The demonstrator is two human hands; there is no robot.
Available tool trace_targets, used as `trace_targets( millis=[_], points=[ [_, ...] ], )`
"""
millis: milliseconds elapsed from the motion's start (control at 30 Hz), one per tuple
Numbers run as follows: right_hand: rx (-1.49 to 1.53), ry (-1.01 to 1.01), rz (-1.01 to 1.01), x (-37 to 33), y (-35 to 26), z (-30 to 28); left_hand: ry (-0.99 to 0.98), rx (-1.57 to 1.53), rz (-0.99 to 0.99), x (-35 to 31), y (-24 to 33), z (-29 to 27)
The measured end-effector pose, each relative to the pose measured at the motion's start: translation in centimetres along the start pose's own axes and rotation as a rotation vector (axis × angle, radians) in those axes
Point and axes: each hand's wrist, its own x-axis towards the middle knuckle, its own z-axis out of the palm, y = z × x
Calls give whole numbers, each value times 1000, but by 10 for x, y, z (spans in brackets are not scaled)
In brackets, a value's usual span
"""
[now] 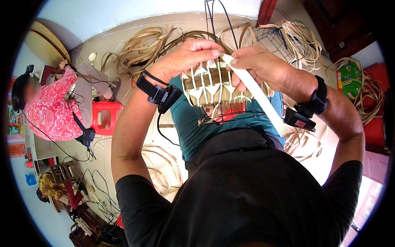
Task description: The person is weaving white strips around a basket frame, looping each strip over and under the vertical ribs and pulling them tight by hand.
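Observation:
A half-woven basket (214,88) of pale and brown strips on a black wire frame rests on my lap. My left hand (187,55) grips its top edge, fingers curled over the weave. My right hand (259,61) pinches a flat white strip (263,101) that runs from the basket's top down past my right wrist. Both wrists carry black straps with small black devices.
Loose coils of tan strips (144,45) lie on the floor behind the basket, and more (300,37) at the right. A person in a pink patterned top (51,107) sits at the left beside a red plastic stool (105,117). A green box (349,78) is at the right.

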Motion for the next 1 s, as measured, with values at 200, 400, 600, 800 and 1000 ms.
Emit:
trace_targets(
  millis=[200, 400, 600, 800, 1000],
  points=[
    [-166, -60, -15, -2, -2, 3, 0, 70, -127, -3, 18, -1],
    [-358, -256, 38, -27, -6, -7, 23, 78, -73, 4, 7, -3],
    [-293, -118, 21, -33, -11, -10, 43, 47, -67, 8, 3, -3],
    [-150, 34, -229, -20, -5, -19, 69, -21, -66, 9, 3, -2],
    [-202, 118, -313, -6, -7, -23, 62, -95, -117, 6, 5, -4]
  ],
)
